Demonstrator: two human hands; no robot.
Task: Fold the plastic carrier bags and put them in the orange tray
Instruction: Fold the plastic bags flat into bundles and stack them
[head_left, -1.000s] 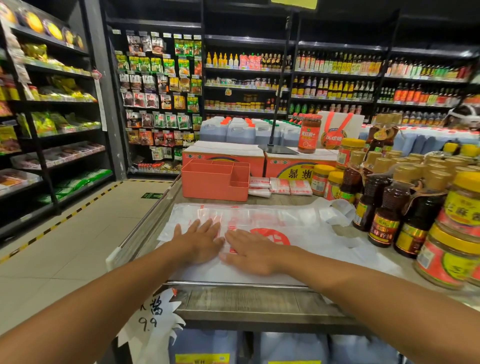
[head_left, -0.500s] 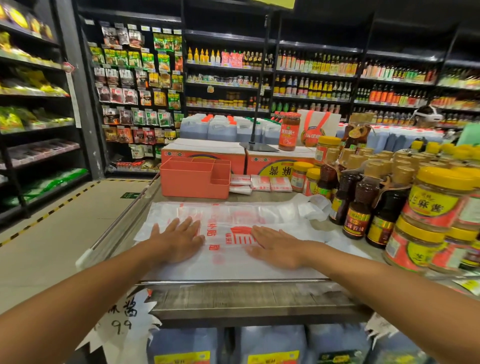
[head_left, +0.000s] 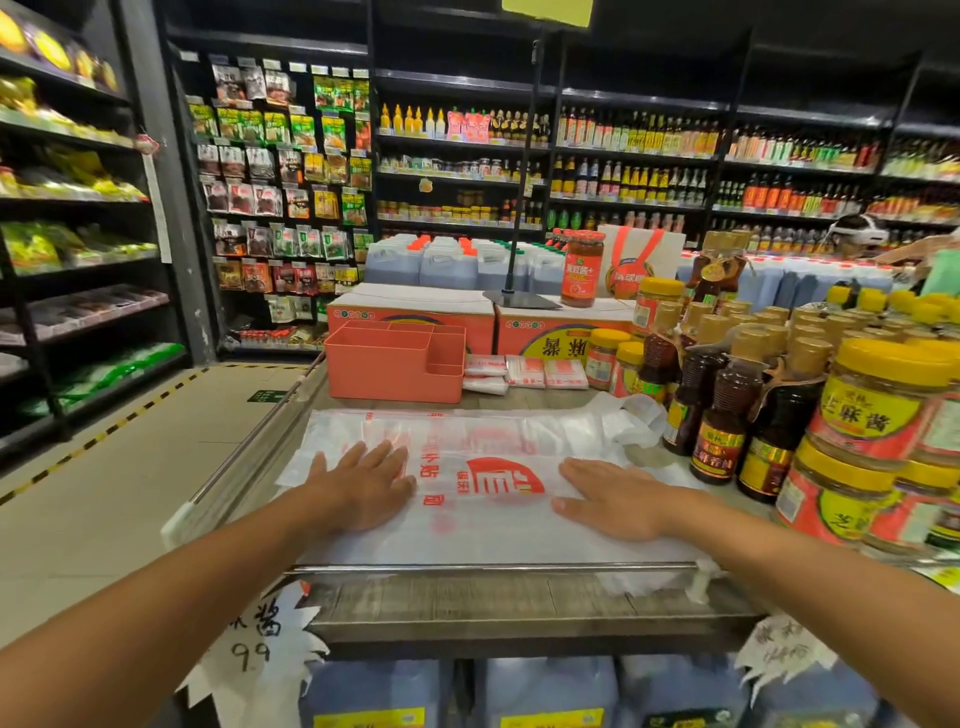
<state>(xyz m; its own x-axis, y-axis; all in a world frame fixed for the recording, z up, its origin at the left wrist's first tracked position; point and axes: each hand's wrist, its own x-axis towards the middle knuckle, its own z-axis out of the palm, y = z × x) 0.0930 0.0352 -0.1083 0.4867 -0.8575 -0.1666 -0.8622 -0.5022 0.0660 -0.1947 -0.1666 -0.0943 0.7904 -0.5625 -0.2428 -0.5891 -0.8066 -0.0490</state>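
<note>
Both hands have slid apart since a second ago: left hand (head_left: 363, 483) and right hand (head_left: 618, 499) lie flat, fingers straight, gripping nothing, pressing the white plastic carrier bag (head_left: 483, 525) with red Chinese print. The orange tray (head_left: 389, 369) stands at 12 o'clock behind it. At 7 o'clock a paper tag (head_left: 254, 644) reads "9.9".

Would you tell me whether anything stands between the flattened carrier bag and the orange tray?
Nothing visible does. The carrier bag lies under the left hand and right hand; the orange tray stands just beyond it, folded bags alongside.
</note>
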